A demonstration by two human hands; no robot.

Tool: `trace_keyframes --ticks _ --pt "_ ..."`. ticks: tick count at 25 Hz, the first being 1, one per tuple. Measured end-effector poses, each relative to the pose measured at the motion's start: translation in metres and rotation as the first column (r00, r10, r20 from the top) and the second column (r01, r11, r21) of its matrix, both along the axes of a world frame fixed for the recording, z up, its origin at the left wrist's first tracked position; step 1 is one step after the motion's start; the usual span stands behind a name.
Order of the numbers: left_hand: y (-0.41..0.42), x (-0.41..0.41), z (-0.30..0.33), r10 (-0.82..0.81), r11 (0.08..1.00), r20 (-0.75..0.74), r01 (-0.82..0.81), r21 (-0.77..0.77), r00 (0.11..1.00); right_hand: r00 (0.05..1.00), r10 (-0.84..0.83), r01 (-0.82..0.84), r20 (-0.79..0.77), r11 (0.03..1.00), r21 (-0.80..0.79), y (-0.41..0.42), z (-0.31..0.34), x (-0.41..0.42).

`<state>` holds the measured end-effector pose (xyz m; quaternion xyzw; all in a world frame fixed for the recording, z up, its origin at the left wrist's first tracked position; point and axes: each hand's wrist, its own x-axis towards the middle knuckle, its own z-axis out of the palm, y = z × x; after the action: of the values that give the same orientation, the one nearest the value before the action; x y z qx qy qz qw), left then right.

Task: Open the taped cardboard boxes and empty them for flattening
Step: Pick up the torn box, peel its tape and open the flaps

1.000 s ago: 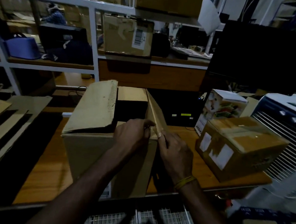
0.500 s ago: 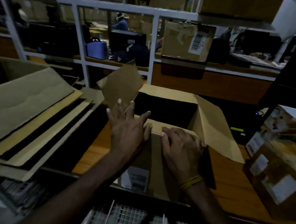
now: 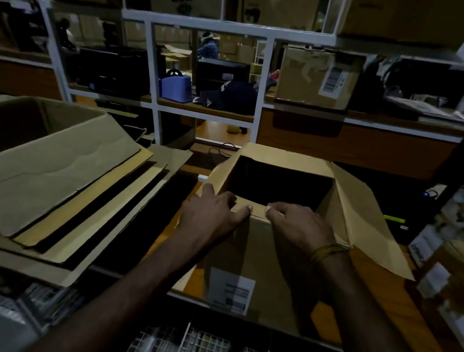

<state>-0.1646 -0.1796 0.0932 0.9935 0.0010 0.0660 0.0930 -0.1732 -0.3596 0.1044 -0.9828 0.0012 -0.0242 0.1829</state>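
Your left hand (image 3: 211, 219) and right hand (image 3: 298, 228) both rest on the near top edge of the open cardboard box (image 3: 257, 253), which stands on the wooden counter (image 3: 376, 314) directly in front of you. The fingers of each hand curl over the folded near flap (image 3: 250, 206), gripping it, with the thumbs lying along the crease close together but apart. The box's right flap (image 3: 363, 218) hangs outward and down; the far flap stands raised behind the dark opening, whose contents you cannot make out. A white label (image 3: 230, 291) sits low on the near wall. A yellow band (image 3: 327, 250) circles your right wrist. To your left lies a stack of flattened cardboard (image 3: 53, 174), just beside the box. At the right edge stands a second taped box (image 3: 453, 288), blurred. Behind, a white-framed shelf (image 3: 264, 93) holds another labelled carton (image 3: 318, 79).
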Motion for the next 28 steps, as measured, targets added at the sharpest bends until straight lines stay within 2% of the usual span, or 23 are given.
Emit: trace_keyframes --ticks 3,6,8,11,14,17,20,22,25,28 --pt "0.005 0.015 0.009 -0.115 0.993 0.062 0.115 0.008 0.991 0.966 0.053 -0.045 -0.254 0.998 0.039 -0.005 0.009 0.031" --pt "0.005 0.029 0.012 -0.346 0.928 0.098 0.356 -0.111 0.933 0.941 0.034 -0.049 -0.336 0.998 -0.037 -0.011 0.008 0.050" --pt "0.003 0.038 0.012 -0.433 0.889 0.102 0.443 -0.118 0.896 0.972 0.003 -0.002 -0.235 1.000 0.006 -0.017 0.002 0.056" --pt "0.000 0.049 0.015 -0.490 0.856 0.137 0.505 -0.111 0.861 0.994 -0.077 0.073 0.072 0.996 0.053 -0.020 0.004 0.051" --pt "-0.005 0.057 0.031 -0.524 0.835 0.197 0.545 -0.072 0.829 0.922 -0.118 0.124 0.369 0.992 0.008 -0.016 0.019 0.035" --pt "-0.010 0.050 0.057 -0.515 0.848 0.261 0.529 0.019 0.816 0.855 -0.104 0.148 0.508 0.988 -0.048 -0.011 0.039 0.016" --pt "-0.008 0.027 0.081 -0.454 0.852 0.459 0.523 -0.029 0.764 0.776 -0.064 0.125 0.628 0.991 -0.054 -0.010 0.049 -0.004" --pt "-0.006 0.009 0.096 -0.393 0.852 0.511 0.511 -0.109 0.764 0.701 -0.041 0.093 0.712 0.995 -0.034 -0.011 0.055 -0.018" --pt "-0.004 -0.018 0.111 -0.380 0.866 0.351 0.462 -0.190 0.856 0.659 -0.001 0.004 0.752 1.000 -0.002 -0.012 0.063 -0.042" --pt "0.003 -0.041 0.115 -0.427 0.834 0.193 0.468 -0.293 0.883 0.700 -0.030 0.004 0.714 0.999 0.038 -0.010 0.064 -0.068"
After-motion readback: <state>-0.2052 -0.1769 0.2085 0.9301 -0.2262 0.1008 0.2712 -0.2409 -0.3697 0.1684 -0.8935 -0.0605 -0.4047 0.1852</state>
